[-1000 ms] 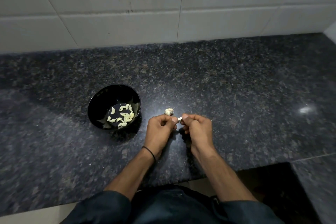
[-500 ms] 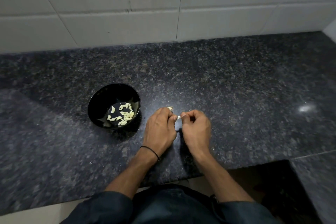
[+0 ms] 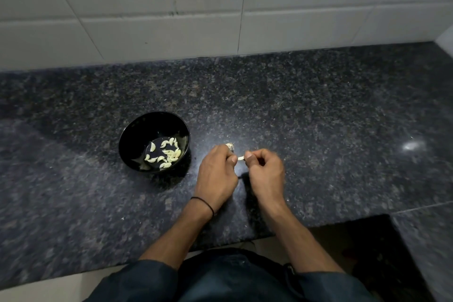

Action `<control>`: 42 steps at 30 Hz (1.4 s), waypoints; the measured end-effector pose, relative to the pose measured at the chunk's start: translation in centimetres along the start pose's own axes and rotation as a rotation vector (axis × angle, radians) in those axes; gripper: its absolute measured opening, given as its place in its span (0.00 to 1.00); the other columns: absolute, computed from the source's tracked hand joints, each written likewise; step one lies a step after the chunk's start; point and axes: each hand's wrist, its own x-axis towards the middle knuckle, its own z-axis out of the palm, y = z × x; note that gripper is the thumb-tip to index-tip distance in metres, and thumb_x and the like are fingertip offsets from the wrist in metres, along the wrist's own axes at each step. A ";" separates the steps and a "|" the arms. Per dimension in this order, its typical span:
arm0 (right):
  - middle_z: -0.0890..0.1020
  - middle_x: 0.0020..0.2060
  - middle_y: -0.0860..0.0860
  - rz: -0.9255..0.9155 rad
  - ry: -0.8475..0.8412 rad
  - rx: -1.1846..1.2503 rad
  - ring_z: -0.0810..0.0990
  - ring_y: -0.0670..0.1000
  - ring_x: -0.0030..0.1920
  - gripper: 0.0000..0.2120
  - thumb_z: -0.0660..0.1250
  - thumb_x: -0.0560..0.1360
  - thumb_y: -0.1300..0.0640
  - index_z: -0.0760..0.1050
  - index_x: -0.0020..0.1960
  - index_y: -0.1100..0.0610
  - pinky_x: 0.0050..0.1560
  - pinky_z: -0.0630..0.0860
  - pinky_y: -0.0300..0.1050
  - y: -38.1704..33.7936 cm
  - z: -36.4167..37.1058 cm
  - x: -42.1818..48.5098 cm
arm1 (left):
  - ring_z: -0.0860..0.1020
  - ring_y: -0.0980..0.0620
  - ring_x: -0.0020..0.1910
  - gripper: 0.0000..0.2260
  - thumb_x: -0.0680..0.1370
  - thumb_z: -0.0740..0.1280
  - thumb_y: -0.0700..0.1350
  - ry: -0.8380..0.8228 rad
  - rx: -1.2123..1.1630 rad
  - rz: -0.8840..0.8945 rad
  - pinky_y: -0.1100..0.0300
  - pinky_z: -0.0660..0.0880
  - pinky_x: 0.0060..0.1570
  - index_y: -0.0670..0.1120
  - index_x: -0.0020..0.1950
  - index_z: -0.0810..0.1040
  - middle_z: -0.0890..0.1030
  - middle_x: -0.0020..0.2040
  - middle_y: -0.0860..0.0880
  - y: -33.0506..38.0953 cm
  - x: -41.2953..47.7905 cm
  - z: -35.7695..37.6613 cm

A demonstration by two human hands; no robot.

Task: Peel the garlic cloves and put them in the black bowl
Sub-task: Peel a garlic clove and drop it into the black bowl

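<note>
A single garlic clove (image 3: 241,158) was held just above the granite countertop (image 3: 318,117), pinched at one end by the curled fingertips of the left hand (image 3: 217,174) and at the other by the thumb and forefinger of the right hand (image 3: 266,171). Both hands were closed on it, knuckles drawn in. Its long axis ran side to side, bridging the small gap between the two grips, so only a short pale stretch showed. Whether skin was left on it was too small to tell. The black bowl (image 3: 137,137) stood to the left of the grip, near the left hand and well apart from the right, with a scatter of peeled cloves (image 3: 166,154) in its bottom. The left hand looked the better placed to carry the clove across, a short sideways move over the rim. A pale garlic lump (image 3: 230,146) lay on the counter just beyond the left knuckles, partly hidden by them.
</note>
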 end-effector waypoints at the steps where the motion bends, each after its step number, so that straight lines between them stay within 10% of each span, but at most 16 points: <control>1: 0.81 0.32 0.46 0.047 0.004 0.017 0.77 0.44 0.34 0.10 0.70 0.78 0.56 0.79 0.38 0.55 0.39 0.72 0.40 -0.1 0.1 0.1 | 0.70 0.50 0.40 0.05 0.79 0.65 0.39 0.027 0.106 0.106 0.59 0.63 0.40 0.44 0.43 0.73 0.74 0.41 0.50 0.3 -0.1 -0.1; 6: 0.78 0.29 0.51 0.330 -0.045 0.348 0.72 0.48 0.30 0.11 0.69 0.78 0.60 0.77 0.38 0.59 0.34 0.69 0.41 -0.2 0.8 0.4 | 0.69 0.53 0.40 0.04 0.80 0.64 0.39 0.030 0.133 0.163 0.59 0.63 0.40 0.42 0.46 0.75 0.74 0.42 0.49 0.2 -0.1 0.0; 9: 0.79 0.32 0.48 0.152 -0.030 0.140 0.75 0.46 0.33 0.10 0.68 0.79 0.57 0.79 0.40 0.58 0.37 0.69 0.41 0.0 0.2 0.4 | 0.80 0.53 0.40 0.07 0.81 0.65 0.42 -0.094 -0.202 -0.152 0.64 0.75 0.44 0.44 0.44 0.80 0.82 0.41 0.49 -0.1 0.2 0.3; 11: 0.81 0.36 0.49 0.044 -0.009 0.030 0.77 0.46 0.37 0.08 0.68 0.80 0.56 0.79 0.43 0.57 0.39 0.70 0.40 0.0 -0.2 0.2 | 0.84 0.47 0.41 0.07 0.78 0.66 0.48 -0.174 -0.445 -0.345 0.49 0.82 0.48 0.49 0.42 0.82 0.84 0.39 0.49 -0.5 0.3 0.5; 14: 0.80 0.42 0.50 -0.074 0.012 -0.073 0.77 0.48 0.43 0.07 0.67 0.80 0.56 0.77 0.43 0.56 0.42 0.68 0.40 0.1 -0.3 -0.1 | 0.84 0.50 0.40 0.07 0.76 0.68 0.49 -0.152 -0.425 -0.338 0.50 0.81 0.49 0.50 0.40 0.83 0.83 0.35 0.53 -0.4 0.2 0.4; 17: 0.77 0.43 0.48 -0.176 0.048 -0.124 0.75 0.48 0.45 0.06 0.67 0.80 0.58 0.76 0.44 0.56 0.45 0.67 0.38 0.1 -0.3 -0.4 | 0.80 0.61 0.34 0.09 0.78 0.68 0.46 -0.078 -0.214 -0.223 0.64 0.76 0.41 0.50 0.38 0.81 0.80 0.33 0.55 -0.2 0.2 0.2; 20: 0.77 0.43 0.48 -0.220 0.034 -0.104 0.75 0.45 0.44 0.06 0.67 0.80 0.58 0.75 0.44 0.56 0.43 0.67 0.29 0.1 -0.4 -0.5 | 0.76 0.48 0.28 0.11 0.77 0.67 0.44 -0.120 -0.572 -0.402 0.53 0.75 0.33 0.48 0.34 0.81 0.76 0.28 0.54 -0.1 0.4 0.1; 25: 0.80 0.40 0.49 -0.117 -0.013 -0.029 0.77 0.45 0.40 0.08 0.67 0.80 0.55 0.78 0.43 0.56 0.40 0.68 0.34 0.2 -0.1 -0.3 | 0.60 0.56 0.22 0.12 0.79 0.63 0.37 -0.200 -0.873 -0.642 0.64 0.53 0.23 0.43 0.35 0.76 0.65 0.28 0.50 1.1 0.4 -0.3; 30: 0.80 0.33 0.50 0.172 -0.053 0.097 0.74 0.48 0.33 0.12 0.69 0.79 0.57 0.78 0.37 0.58 0.38 0.69 0.43 -0.7 0.2 -0.2 | 0.74 0.46 0.38 0.07 0.80 0.63 0.43 0.016 0.161 0.071 0.53 0.67 0.40 0.44 0.42 0.72 0.75 0.37 0.49 0.1 -0.1 -0.4; 35: 0.74 0.28 0.52 0.683 -0.206 0.623 0.65 0.47 0.25 0.10 0.64 0.78 0.65 0.75 0.38 0.59 0.25 0.61 0.39 -1.8 0.3 0.8 | 0.69 0.47 0.40 0.07 0.80 0.58 0.42 0.090 0.247 0.432 0.54 0.65 0.41 0.42 0.44 0.70 0.71 0.40 0.46 -0.4 0.2 -0.7; 42: 0.80 0.35 0.48 0.035 -0.062 0.128 0.76 0.45 0.36 0.09 0.67 0.80 0.59 0.78 0.41 0.56 0.40 0.73 0.41 -0.4 0.4 0.3 | 0.66 0.56 0.26 0.11 0.78 0.63 0.35 -0.028 -0.724 -0.452 0.62 0.65 0.27 0.44 0.36 0.72 0.69 0.27 0.55 1.1 0.3 0.3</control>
